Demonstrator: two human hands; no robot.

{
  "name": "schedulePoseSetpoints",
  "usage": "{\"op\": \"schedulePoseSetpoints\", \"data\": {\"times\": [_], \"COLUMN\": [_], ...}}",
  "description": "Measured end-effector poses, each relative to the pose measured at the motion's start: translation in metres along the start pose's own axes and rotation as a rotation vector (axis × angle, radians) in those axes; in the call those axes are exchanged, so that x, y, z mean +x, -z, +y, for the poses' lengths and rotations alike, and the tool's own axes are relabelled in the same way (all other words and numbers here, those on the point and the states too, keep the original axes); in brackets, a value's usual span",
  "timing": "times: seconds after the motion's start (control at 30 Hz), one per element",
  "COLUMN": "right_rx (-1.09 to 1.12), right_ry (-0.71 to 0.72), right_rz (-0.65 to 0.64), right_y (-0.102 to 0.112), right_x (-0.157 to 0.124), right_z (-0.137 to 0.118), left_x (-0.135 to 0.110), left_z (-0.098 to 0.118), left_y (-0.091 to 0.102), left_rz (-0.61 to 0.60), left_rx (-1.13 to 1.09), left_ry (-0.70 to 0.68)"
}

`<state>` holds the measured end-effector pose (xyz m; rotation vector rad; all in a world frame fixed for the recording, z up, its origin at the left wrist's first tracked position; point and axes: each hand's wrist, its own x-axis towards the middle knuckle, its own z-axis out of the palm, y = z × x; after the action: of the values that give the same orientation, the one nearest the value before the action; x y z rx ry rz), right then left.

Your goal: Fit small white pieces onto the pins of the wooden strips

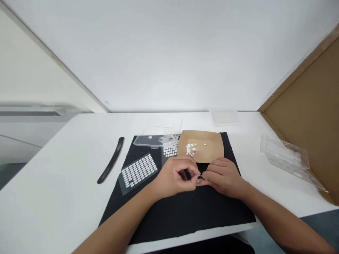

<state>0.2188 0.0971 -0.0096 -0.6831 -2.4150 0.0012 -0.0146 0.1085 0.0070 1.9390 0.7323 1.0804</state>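
Observation:
My left hand (180, 175) is closed in a pinch, thumb and forefinger meeting at the end of a small dark strip with pale dots (202, 177). The strip's other end runs into the closed fingers of my right hand (225, 176). Just beneath it, between the fingertips, shows a small tan piece with a shiny spot (198, 182); its kind is too small to tell. Both hands are over a black mat (185, 215). Beyond them stands a brown paper tray (212, 151) holding several small white pieces (190, 149).
Left of my hands lies a sheet of white oval stickers (140, 170); another sheet (170, 151) is partly under a clear box of thin white sticks (159, 140). A black curved bar (111, 160) lies further left. Clear containers (284, 155) stand right, beside a cardboard panel (307, 106).

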Motion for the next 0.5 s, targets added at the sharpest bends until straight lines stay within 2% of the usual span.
{"op": "schedulePoseSetpoints", "data": {"times": [0.27, 0.5], "right_rx": [0.087, 0.223], "right_ry": [-0.033, -0.082], "right_rz": [0.024, 0.052], "right_y": [-0.0024, -0.0053], "right_x": [0.0007, 0.0008], "right_z": [0.0004, -0.0015], "left_x": [-0.0006, -0.0002], "left_z": [-0.0012, 0.0015], "left_y": [-0.0006, -0.0006], "left_rz": [-0.003, -0.007], "left_rx": [0.004, -0.010], "left_ry": [-0.005, 0.056]}}
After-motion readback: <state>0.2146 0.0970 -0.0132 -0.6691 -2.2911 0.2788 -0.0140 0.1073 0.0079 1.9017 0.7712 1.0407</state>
